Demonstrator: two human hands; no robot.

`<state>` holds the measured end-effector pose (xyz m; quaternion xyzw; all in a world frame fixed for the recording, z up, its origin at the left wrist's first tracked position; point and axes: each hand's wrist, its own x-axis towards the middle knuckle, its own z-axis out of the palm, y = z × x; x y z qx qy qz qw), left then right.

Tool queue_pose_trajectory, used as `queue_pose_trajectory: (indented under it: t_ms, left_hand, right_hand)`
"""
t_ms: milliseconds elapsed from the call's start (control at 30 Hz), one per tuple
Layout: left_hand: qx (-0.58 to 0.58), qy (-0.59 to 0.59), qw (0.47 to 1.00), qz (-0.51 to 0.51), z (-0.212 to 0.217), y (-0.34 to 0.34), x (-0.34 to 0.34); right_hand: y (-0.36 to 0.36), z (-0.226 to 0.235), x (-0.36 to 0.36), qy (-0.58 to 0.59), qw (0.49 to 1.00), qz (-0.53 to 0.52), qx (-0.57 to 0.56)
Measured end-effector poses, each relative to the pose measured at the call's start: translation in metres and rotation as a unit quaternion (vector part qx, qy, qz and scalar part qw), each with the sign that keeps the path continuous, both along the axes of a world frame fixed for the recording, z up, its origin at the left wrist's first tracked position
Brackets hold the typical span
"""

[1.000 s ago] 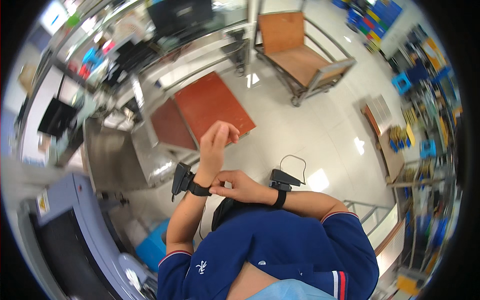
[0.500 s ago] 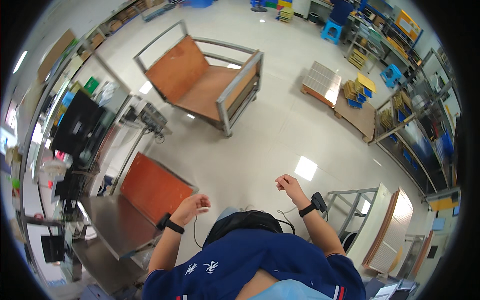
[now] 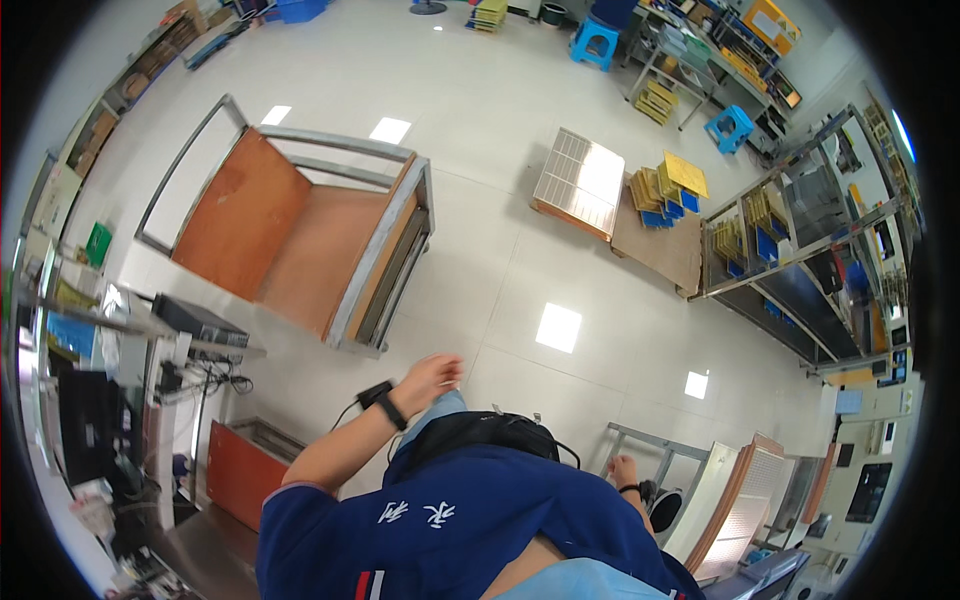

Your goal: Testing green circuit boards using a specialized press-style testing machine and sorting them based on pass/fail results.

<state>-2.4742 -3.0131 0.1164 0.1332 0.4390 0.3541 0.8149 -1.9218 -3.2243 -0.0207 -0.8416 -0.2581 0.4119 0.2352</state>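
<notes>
My left hand [image 3: 435, 376] is held out in front of my body, above the floor, with its fingers loosely bent and nothing visible in it. A black band with a small black device [image 3: 378, 393] is on that wrist. My right hand [image 3: 622, 467] hangs low at my right side, closed, near a grey metal frame [image 3: 660, 441]; no object shows in it. Around my waist is a black pouch [image 3: 480, 440] with a cable. Beyond my left hand stands a metal-framed cart [image 3: 340, 250] with brown wooden boards.
An orange-brown panelled box [image 3: 240, 470] stands at the left, below a bench with a black monitor [image 3: 90, 420]. Stacked yellow and blue trays [image 3: 670, 190] lie on a board ahead right, beside a pallet with a pale grid top [image 3: 580, 185]. Metal shelving [image 3: 800, 250] lines the right.
The surroundings have shifted left and nearer in view, the cart included. My left hand has swung forward, while my right hand has dropped back beside my body.
</notes>
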Motion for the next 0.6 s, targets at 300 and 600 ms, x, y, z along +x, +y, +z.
queue_pose_trajectory:
  t_ms: [300,600]
  left_hand:
    - [0.468,0.119,0.7,-0.527,0.084,0.319,0.184]
    - [0.782,0.475,0.137,-0.379,0.139,0.634,0.153]
  right_hand:
    - [0.13,-0.002,-0.042,0.027,0.984,-0.012,-0.176]
    - [0.591,-0.081,0.046,-0.041,0.982,0.185,0.013]
